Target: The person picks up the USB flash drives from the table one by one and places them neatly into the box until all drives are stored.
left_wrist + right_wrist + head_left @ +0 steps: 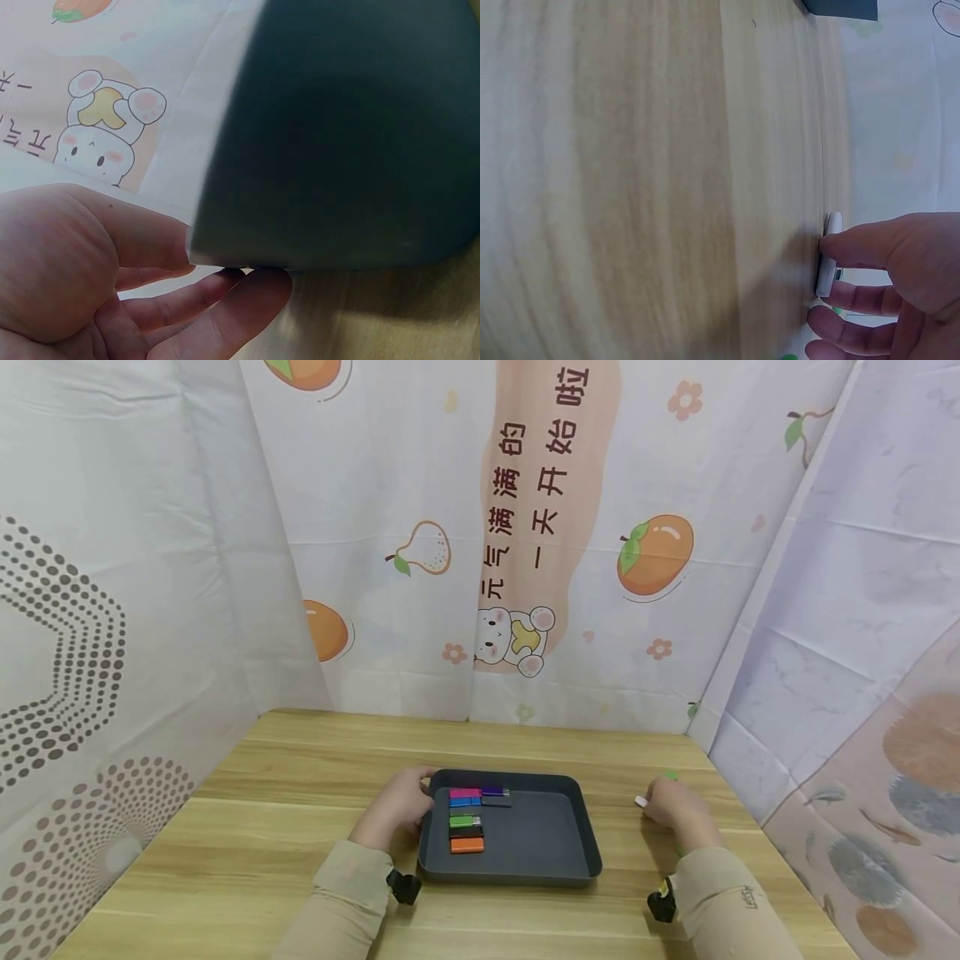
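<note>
With its thumb and fingers, my left hand [400, 803] grips the left side of a dark grey tray [532, 880]; the left wrist view shows the fingertips at the tray's wall [337, 150]. Several USB flash drives lie in the tray's left part, among them a pink one [464, 793], a blue one [465, 802], a green one [461, 821] and an orange one [467, 845]. To the right of the tray, my right hand [678, 810] pinches a white flash drive [829, 255] by the tabletop.
A small green object [671, 775] lies just beyond the right hand, mostly hidden. Another bit of green [681, 852] shows beside the right wrist. The wooden table [300, 760] ends at a printed curtain [390, 635] behind, with more curtains at both sides.
</note>
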A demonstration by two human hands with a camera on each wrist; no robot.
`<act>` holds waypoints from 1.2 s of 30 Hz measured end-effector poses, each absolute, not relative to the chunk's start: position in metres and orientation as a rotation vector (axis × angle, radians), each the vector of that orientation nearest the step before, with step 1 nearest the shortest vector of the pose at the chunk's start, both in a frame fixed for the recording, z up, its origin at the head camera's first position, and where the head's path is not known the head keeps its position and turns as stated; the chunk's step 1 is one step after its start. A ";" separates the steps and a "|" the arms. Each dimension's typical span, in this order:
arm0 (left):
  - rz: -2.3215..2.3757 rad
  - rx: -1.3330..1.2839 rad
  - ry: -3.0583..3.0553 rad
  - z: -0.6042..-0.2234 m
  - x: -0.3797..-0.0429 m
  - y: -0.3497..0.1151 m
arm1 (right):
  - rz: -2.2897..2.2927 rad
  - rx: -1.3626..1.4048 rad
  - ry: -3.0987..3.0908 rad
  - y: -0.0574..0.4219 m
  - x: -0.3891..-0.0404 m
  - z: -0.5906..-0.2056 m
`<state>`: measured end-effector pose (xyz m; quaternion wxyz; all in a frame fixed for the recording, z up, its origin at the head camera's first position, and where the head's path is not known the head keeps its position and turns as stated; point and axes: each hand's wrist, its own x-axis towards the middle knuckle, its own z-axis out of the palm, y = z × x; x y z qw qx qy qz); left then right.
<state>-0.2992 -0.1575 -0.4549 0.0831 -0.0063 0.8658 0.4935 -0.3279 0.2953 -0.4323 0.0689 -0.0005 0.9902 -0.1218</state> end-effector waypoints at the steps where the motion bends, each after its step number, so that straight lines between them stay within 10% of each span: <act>1: 1.476 -0.023 2.583 -0.455 -0.299 -0.157 | -0.362 -0.007 2.981 0.295 -0.328 -0.432; 36: 1.446 -0.007 2.605 -0.449 -0.295 -0.156 | -0.470 -0.336 3.148 0.260 -0.339 -0.384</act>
